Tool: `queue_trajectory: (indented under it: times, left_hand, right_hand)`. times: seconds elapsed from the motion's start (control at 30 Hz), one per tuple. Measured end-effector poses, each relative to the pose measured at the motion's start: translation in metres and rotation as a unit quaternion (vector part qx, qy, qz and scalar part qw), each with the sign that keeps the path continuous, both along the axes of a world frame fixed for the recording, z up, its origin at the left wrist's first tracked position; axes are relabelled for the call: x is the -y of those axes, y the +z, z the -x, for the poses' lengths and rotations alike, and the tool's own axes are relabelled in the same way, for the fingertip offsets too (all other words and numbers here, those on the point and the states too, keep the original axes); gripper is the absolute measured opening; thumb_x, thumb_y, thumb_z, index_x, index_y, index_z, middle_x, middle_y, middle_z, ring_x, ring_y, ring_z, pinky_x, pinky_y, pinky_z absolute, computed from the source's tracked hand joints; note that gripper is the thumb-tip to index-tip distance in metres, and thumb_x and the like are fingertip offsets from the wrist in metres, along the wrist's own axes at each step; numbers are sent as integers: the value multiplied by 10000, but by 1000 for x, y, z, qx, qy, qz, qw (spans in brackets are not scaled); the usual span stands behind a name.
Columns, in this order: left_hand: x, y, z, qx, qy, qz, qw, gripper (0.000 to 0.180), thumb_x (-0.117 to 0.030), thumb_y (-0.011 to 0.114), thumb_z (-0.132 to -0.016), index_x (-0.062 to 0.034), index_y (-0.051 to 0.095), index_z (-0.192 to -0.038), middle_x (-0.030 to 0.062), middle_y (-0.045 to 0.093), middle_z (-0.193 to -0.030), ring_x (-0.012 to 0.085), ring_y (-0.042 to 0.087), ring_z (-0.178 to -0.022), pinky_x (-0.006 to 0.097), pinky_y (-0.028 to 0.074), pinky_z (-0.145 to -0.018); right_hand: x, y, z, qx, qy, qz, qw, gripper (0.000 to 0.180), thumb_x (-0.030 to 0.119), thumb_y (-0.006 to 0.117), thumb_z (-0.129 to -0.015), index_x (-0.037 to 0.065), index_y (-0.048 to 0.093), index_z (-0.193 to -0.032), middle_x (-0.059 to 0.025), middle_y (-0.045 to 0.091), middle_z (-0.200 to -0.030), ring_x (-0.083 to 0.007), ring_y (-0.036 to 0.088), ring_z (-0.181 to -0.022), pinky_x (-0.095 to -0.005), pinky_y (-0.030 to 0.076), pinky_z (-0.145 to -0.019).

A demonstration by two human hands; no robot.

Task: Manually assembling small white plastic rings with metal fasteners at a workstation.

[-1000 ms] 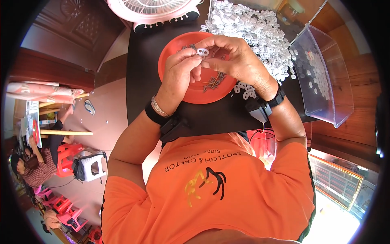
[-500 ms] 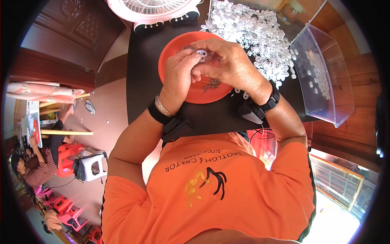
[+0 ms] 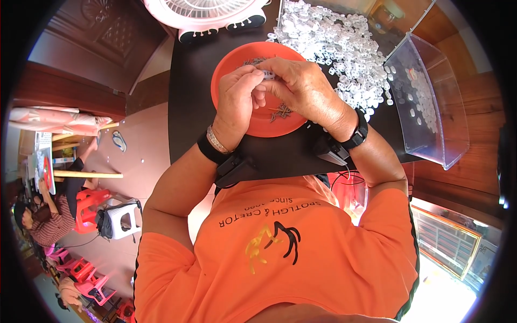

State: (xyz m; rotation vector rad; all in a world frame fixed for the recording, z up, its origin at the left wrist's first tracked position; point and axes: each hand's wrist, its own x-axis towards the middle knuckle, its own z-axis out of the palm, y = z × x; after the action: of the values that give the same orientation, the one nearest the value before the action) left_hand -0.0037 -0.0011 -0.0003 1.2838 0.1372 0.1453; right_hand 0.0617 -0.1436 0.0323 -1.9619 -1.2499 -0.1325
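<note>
Piece (image 3: 268,75), white with holes, sits pinched at the fingertips between left hand (image 3: 235,102) and right hand (image 3: 308,89), both grasping it above the red bowl (image 3: 258,127), probably so drops are caught and the loose metal bits (image 3: 281,112) stay near; heap of white pieces (image 3: 326,40) lies beyond the right hand on the bench (image 3: 189,91), likely for easy picking. Versus half a second ago, right fingers closed in, covering more of the piece's face.
</note>
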Motion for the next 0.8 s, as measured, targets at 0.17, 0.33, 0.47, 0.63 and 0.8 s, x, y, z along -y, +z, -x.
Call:
queue_trajectory:
  times: [0.17,0.33,0.47,0.63,0.8]
  left_hand:
    - [-2,2,0,6,-3,-7,1000,239,-227,497,-854,-26,549,-734,19,502,-582,99,488,-504,202,349,-482]
    - [0,8,3,7,0,-34,999,260,-217,474,-881,-10,557,-746,26,513,-607,99,497,-536,207,360,-507]
    - [-1,14,9,113,-5,-137,984,280,-190,444,-909,24,554,-764,34,516,-620,98,497,-568,219,375,-537]
    - [3,17,11,112,9,-123,986,280,-185,454,-912,18,545,-742,35,508,-607,99,491,-561,221,370,-536]
    - [2,17,10,95,7,-116,989,278,-186,457,-907,11,540,-729,38,506,-598,102,483,-542,220,362,-527]
  right_hand:
    - [-1,-1,0,-10,-7,11,1000,200,109,664,-765,20,599,-931,-109,640,-770,-284,632,-698,-336,505,-607]
    - [-2,-7,-3,35,0,-37,999,220,133,683,-756,23,601,-928,-106,640,-767,-272,632,-667,-326,503,-587]
    - [0,-8,-3,26,27,-106,994,290,153,721,-731,48,605,-975,-82,649,-787,-250,635,-641,-304,508,-583]
    - [1,-9,-6,29,53,-137,989,323,146,738,-714,60,604,-995,-65,649,-782,-244,643,-658,-300,512,-586]
    - [3,-9,-7,55,45,-102,992,298,131,726,-742,55,608,-1005,-86,651,-851,-237,643,-719,-291,516,-607]
